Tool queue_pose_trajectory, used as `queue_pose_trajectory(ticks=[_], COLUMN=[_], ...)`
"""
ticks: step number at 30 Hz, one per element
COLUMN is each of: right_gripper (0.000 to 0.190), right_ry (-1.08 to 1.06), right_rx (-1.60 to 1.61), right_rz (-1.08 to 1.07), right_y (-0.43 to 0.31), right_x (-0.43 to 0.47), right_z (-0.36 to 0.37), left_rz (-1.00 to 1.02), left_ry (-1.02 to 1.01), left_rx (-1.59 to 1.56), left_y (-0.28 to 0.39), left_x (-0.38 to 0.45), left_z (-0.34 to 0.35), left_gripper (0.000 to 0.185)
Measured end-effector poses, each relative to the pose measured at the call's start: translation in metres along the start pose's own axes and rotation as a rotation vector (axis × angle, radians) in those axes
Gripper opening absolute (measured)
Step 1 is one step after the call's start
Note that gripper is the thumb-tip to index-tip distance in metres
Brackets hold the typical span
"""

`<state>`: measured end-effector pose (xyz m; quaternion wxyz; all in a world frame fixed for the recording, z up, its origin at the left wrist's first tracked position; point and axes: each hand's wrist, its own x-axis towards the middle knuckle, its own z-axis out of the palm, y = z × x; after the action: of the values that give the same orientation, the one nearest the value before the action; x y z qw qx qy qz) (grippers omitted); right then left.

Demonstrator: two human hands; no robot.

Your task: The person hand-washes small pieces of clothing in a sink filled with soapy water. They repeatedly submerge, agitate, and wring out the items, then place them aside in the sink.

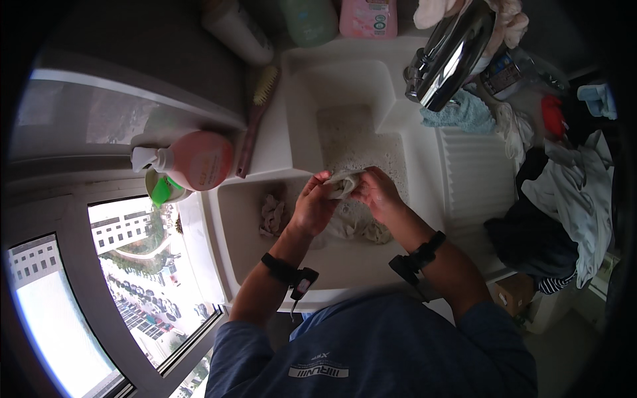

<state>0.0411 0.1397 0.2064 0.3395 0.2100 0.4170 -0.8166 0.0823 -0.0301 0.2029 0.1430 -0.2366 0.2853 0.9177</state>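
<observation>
Over the white laundry sink (418, 169), my left hand (314, 206) and my right hand (379, 193) grip a wet, pale cloth (344, 183) between them. The cloth is bunched, and its full shape is hidden by my fingers. Below it, more whitish fabric (351, 228) lies in the basin among soapy water (366, 144) with bubbles. A crumpled pinkish cloth (273, 215) rests in the basin's left part, beside my left forearm.
A chrome faucet (450, 59) juts in at upper right, above a light blue towel (460, 112). Left of the basin are a scrub brush (258, 117) and a pink pump bottle (199, 160). Right stands a ribbed washboard (477, 174), with dark and pale clothes (572, 199) piled past it.
</observation>
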Motion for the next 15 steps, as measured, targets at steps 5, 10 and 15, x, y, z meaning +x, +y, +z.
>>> queue_pose_trajectory(ticks=[5,10,15], right_gripper=[0.016,0.021,0.018], right_ry=[0.067,0.144,0.166], right_rx=[0.131,-0.169,-0.233], right_rz=[0.029,-0.173,-0.303], right_y=[0.009,0.018,0.019], right_x=[0.004,0.023,0.035], right_z=[0.013,-0.003,-0.016], left_rz=[-0.041,0.38,0.347], left_ry=[0.202,0.33,0.262], left_rx=[0.161,0.674,0.923], left_y=[-0.012,-0.031,-0.027], left_x=[0.025,0.032,0.02], left_z=[-0.023,-0.021,-0.014], left_gripper=[0.015,0.025,0.021])
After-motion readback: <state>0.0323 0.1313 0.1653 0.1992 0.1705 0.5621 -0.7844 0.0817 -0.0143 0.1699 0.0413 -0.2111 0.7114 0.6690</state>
